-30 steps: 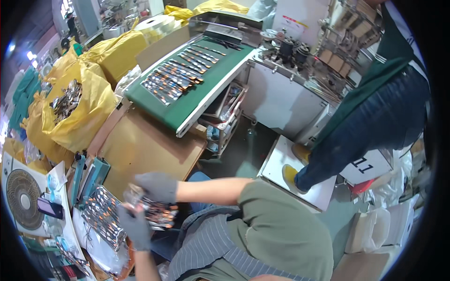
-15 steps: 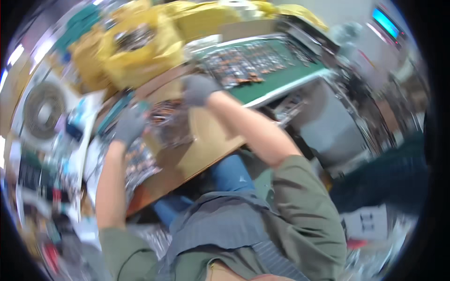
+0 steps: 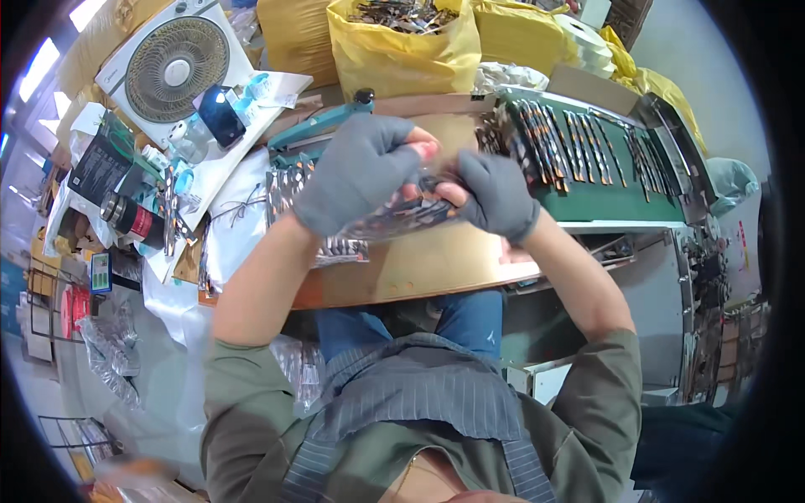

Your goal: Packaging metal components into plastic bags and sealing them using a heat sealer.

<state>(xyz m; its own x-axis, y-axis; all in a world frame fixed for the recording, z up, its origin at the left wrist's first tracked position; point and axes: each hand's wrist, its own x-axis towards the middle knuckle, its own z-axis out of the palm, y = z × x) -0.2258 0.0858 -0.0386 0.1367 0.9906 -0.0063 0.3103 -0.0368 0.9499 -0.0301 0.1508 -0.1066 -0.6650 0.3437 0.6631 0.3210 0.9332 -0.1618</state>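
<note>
Both hands wear grey gloves with bare fingertips. My left hand (image 3: 356, 176) is closed, pinching the gathered top of a clear plastic bag (image 3: 402, 220). Opposite it, the fingers of my right hand (image 3: 499, 199) are closed on the same bag's mouth. Slim black, orange and white sticks fill the bag, which hangs over the brown work board (image 3: 419, 268). Behind my left hand is a teal lever-armed device (image 3: 314, 124) with a black knob. More bagged sticks (image 3: 344, 250) lie beneath my left forearm.
On the right, a green conveyor belt (image 3: 579, 205) carries rows of sticks (image 3: 579, 147). A yellow sack (image 3: 402, 59) full of sticks stands at the back. Far left are a fan (image 3: 178, 71), a dark bottle (image 3: 132, 220) and a cluttered white shelf (image 3: 226, 163).
My hands have come together at the bag's top and lifted it off the board. Earlier they were apart, with the bag lying between them. The whole view has turned leftward.
</note>
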